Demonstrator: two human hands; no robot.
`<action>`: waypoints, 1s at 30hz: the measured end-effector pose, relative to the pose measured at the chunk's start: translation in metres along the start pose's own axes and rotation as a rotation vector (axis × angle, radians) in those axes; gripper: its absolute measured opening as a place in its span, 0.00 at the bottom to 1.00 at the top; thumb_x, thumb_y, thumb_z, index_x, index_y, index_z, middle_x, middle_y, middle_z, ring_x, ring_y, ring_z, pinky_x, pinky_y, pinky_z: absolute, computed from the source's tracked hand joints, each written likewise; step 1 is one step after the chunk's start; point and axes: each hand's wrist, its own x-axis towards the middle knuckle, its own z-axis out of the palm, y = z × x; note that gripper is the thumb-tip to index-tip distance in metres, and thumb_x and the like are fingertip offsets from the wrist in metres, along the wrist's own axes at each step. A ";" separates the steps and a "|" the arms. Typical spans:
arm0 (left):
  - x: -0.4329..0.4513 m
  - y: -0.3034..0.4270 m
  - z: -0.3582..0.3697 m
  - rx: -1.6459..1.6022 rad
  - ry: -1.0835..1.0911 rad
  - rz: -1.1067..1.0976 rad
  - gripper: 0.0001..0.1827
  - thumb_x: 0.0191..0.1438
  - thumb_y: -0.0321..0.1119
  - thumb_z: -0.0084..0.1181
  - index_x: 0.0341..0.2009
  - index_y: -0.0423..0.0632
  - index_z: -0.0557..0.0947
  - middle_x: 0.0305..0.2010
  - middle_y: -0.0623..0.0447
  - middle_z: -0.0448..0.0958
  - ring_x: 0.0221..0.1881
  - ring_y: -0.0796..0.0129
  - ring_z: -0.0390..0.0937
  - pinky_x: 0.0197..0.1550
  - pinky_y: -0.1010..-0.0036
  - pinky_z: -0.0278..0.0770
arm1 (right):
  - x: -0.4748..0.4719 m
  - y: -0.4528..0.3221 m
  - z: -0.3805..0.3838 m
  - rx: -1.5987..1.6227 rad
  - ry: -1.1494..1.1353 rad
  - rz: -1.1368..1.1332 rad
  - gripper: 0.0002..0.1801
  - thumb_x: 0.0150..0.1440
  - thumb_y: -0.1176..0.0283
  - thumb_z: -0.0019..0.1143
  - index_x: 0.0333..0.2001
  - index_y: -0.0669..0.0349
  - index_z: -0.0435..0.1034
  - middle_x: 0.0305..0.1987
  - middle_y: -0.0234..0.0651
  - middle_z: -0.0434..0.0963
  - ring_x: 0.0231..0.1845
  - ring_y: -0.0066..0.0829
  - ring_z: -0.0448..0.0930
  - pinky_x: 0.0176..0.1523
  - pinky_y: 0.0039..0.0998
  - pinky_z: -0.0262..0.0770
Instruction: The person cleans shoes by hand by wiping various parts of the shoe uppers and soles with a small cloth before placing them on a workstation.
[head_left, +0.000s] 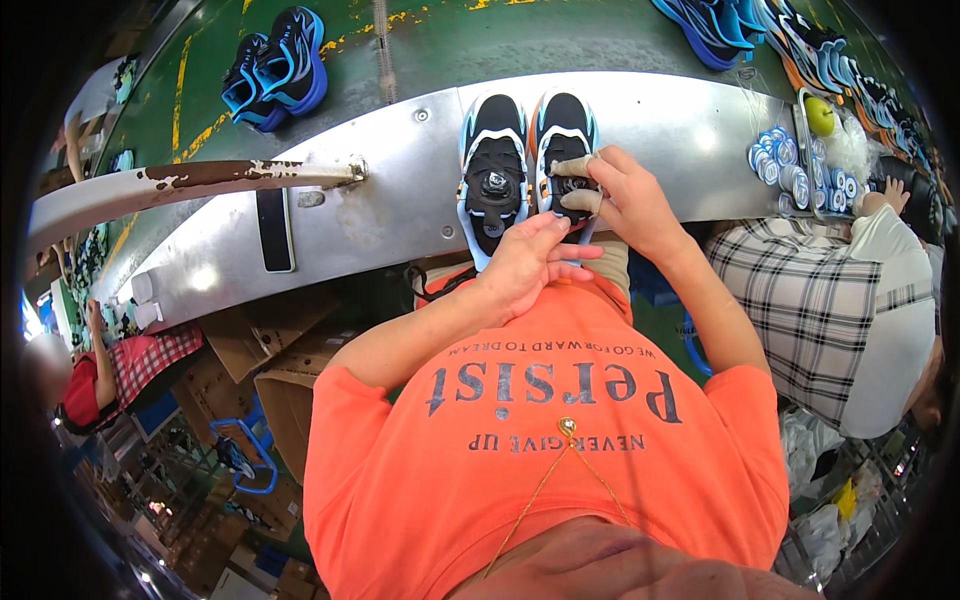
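A pair of black, white and light-blue sneakers lies on the metal bench edge, toes pointing away from me. The left sneaker (493, 169) shows a round lacing dial (496, 182) on its tongue. My right hand (619, 191), with pale finger covers on thumb and index finger, pinches around the dial area of the right sneaker (564, 120), largely hiding the dial. My left hand (529, 259) rests at that sneaker's collar and heel, fingers apart, thumb tip near the tongue. Part of the heel is hidden behind it.
A green conveyor belt (431, 45) beyond the bench (637, 112) carries more sneakers (277, 71). Left are a painted metal bar (225, 174) and a phone (275, 232). Right, a tray (806, 142) holds round blue-and-white pieces (840, 184) and a green apple (818, 116), near a co-worker (802, 300).
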 end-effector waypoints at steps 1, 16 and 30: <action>0.000 0.000 0.000 0.006 -0.003 0.000 0.13 0.64 0.35 0.43 0.49 0.41 0.69 0.47 0.52 0.70 0.50 0.55 0.75 0.38 0.71 0.79 | -0.002 -0.001 0.002 -0.002 0.040 0.028 0.18 0.45 0.71 0.61 0.43 0.52 0.75 0.34 0.37 0.68 0.37 0.36 0.72 0.41 0.33 0.71; -0.004 0.004 0.001 -0.038 -0.061 -0.004 0.15 0.64 0.35 0.42 0.48 0.37 0.69 0.47 0.50 0.73 0.45 0.58 0.77 0.42 0.72 0.78 | -0.009 -0.010 0.017 0.030 0.177 0.081 0.16 0.46 0.75 0.62 0.42 0.57 0.75 0.33 0.38 0.68 0.34 0.35 0.72 0.39 0.32 0.70; -0.006 0.061 -0.040 1.340 0.273 0.811 0.22 0.44 0.26 0.62 0.47 0.45 0.76 0.34 0.51 0.69 0.32 0.68 0.69 0.35 0.74 0.70 | 0.041 -0.005 0.002 0.027 0.046 -0.001 0.16 0.56 0.72 0.55 0.49 0.58 0.73 0.42 0.38 0.71 0.46 0.36 0.73 0.50 0.29 0.69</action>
